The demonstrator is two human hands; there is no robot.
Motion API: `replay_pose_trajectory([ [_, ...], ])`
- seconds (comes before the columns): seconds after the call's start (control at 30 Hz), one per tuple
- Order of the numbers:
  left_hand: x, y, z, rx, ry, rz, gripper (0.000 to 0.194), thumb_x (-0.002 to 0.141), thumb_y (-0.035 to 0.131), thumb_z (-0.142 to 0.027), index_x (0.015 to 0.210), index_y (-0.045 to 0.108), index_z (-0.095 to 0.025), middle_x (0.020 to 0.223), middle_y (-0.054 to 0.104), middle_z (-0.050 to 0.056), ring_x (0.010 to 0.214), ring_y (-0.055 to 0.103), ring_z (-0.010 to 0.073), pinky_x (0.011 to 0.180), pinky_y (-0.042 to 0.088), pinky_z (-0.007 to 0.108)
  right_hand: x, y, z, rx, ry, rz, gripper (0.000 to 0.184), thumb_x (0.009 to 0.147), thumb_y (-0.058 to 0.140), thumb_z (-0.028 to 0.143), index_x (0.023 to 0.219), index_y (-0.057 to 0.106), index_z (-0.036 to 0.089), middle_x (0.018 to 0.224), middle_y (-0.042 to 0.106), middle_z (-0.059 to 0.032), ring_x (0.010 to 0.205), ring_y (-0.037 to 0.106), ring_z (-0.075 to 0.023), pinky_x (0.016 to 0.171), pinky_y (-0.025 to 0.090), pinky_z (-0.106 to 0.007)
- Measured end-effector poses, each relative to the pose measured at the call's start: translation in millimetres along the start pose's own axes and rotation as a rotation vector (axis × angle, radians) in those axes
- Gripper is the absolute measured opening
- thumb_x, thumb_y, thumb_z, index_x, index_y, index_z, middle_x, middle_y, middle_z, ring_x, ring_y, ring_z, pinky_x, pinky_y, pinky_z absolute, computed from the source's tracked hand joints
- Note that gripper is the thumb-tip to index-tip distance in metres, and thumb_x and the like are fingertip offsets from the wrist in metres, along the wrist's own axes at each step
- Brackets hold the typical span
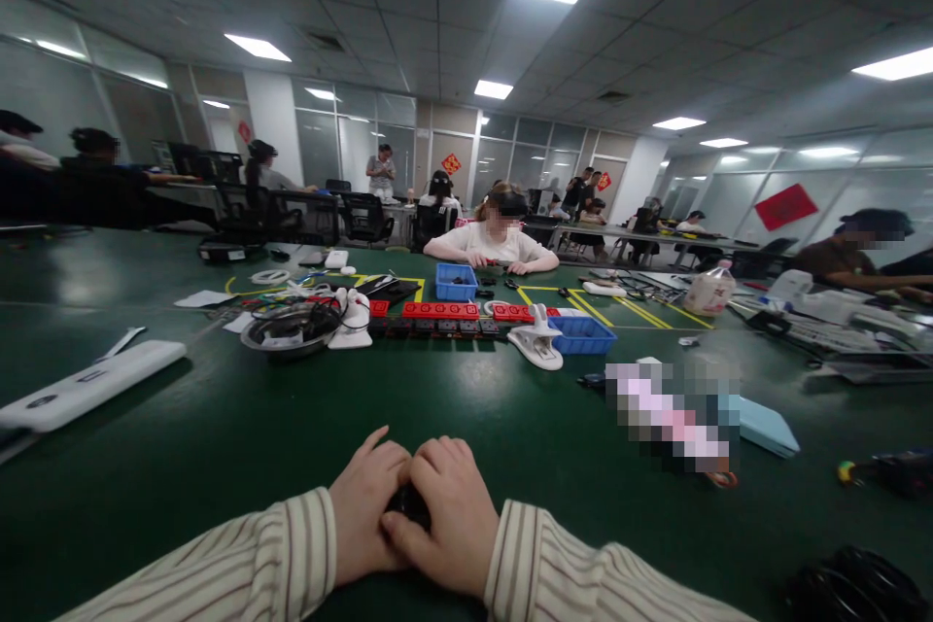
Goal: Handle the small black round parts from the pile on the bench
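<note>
1. Left hand (368, 505) and right hand (453, 517) together, near desk (284, 437) edge, both closed around small black object (410, 503); object mostly hidden between palms, type unclear.
2. Light-blue case (762, 426) off to the right, lying flat.
3. Farther: white clip (537, 346) just beside blue tray (587, 340); metal bowl (290, 350) with cables, left.
4. Red-and-black strips (441, 311) in a row between bowl and clip.
5. Beyond: co-worker (492, 241), seated, white top.

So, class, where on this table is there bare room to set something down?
Green tabletop is bare from the left hand and right hand up to the red-and-black strips, and between the long white device and left sleeve. Crowded: around the metal bowl, white clips and nearer blue bin.
</note>
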State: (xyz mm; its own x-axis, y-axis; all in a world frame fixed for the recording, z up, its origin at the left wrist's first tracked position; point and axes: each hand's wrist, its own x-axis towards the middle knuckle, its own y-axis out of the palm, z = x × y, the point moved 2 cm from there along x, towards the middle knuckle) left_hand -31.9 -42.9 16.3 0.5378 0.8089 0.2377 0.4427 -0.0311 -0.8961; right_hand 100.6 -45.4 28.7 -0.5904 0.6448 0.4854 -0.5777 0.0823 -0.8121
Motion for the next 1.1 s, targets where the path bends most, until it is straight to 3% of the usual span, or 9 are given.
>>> replay_pose_trajectory([
  [0.17,6,3.5,16,-0.139,0.122,0.115,0.035,0.053,0.069,-0.028,0.085,0.058,-0.018,0.088,0.053,0.003,0.085,0.052,0.0224,0.084,0.044,0.037,0,-2,4,0.089,-0.194,0.014,0.016,0.065,0.045,0.023,0.078,0.051,0.018,0.082,0.054,-0.0035,0.078,0.045,-0.0167,0.072,0.035,-0.032],
  [0.27,8,4.9,19,-0.165,0.182,0.123,0.031,0.053,0.069,-0.031,0.08,0.06,-0.019,0.088,0.053,0.003,0.086,0.051,0.0235,0.082,0.044,0.037,-2,2,3,0.134,-0.354,0.029,0.016,0.062,0.042,0.023,0.074,0.051,0.018,0.077,0.057,-0.0021,0.078,0.047,-0.0158,0.078,0.034,-0.034],
  [0.37,7,5.2,17,-0.174,0.191,0.099,0.04,0.053,0.068,-0.038,0.087,0.06,-0.019,0.091,0.053,0.005,0.087,0.051,0.0252,0.084,0.043,0.039,-3,5,2,0.164,-0.45,0.041,0.019,0.065,0.041,0.023,0.078,0.053,0.019,0.077,0.061,-0.0006,0.082,0.049,-0.0154,0.088,0.031,-0.036],
  [0.57,2,3.9,12,-0.034,0.153,0.028,0.063,0.056,0.068,-0.051,0.109,0.052,-0.021,0.105,0.055,0.007,0.102,0.049,0.03,0.103,0.018,0.054,0,-3,-1,0.195,-0.319,-0.078,0.035,0.075,0.046,0.044,0.099,0.05,0.019,0.097,0.059,-0.0044,0.094,0.049,-0.018,0.094,0.028,-0.038],
  [0.67,-1,2.8,5,0.029,0.108,-0.032,0.071,0.051,0.067,-0.058,0.107,0.051,-0.018,0.102,0.056,0.009,0.098,0.051,0.0311,0.103,0.013,0.059,1,-2,-3,0.178,-0.217,-0.129,0.045,0.078,0.04,0.06,0.092,0.049,0.018,0.092,0.057,-0.0062,0.086,0.048,-0.0189,0.086,0.032,-0.039],
  [0.77,-3,3.6,-1,0.054,0.056,-0.023,0.062,0.054,0.067,-0.053,0.102,0.051,-0.017,0.096,0.057,0.009,0.094,0.052,0.0296,0.102,0.015,0.059,0,1,-5,0.134,-0.136,-0.129,0.052,0.075,0.04,0.068,0.084,0.049,0.017,0.083,0.055,-0.0053,0.078,0.046,-0.0185,0.078,0.034,-0.037],
  [0.93,1,2.8,0,-0.03,0.006,0.055,0.045,0.054,0.069,-0.03,0.095,0.055,-0.019,0.094,0.056,0.005,0.094,0.052,0.0268,0.104,0.018,0.054,-1,0,-1,0.034,-0.053,-0.025,0.028,0.073,0.056,0.044,0.08,0.05,0.018,0.082,0.052,-0.0027,0.078,0.045,-0.0172,0.076,0.034,-0.034],
  [1.1,6,-0.7,8,-0.218,0.136,0.115,0.036,0.053,0.065,-0.021,0.089,0.058,-0.018,0.093,0.055,0.005,0.088,0.052,0.0244,0.087,0.043,0.038,-1,-3,4,0.077,-0.164,0.017,0.013,0.069,0.049,0.025,0.08,0.053,0.018,0.084,0.055,-0.0036,0.079,0.047,-0.0163,0.073,0.036,-0.031],
])
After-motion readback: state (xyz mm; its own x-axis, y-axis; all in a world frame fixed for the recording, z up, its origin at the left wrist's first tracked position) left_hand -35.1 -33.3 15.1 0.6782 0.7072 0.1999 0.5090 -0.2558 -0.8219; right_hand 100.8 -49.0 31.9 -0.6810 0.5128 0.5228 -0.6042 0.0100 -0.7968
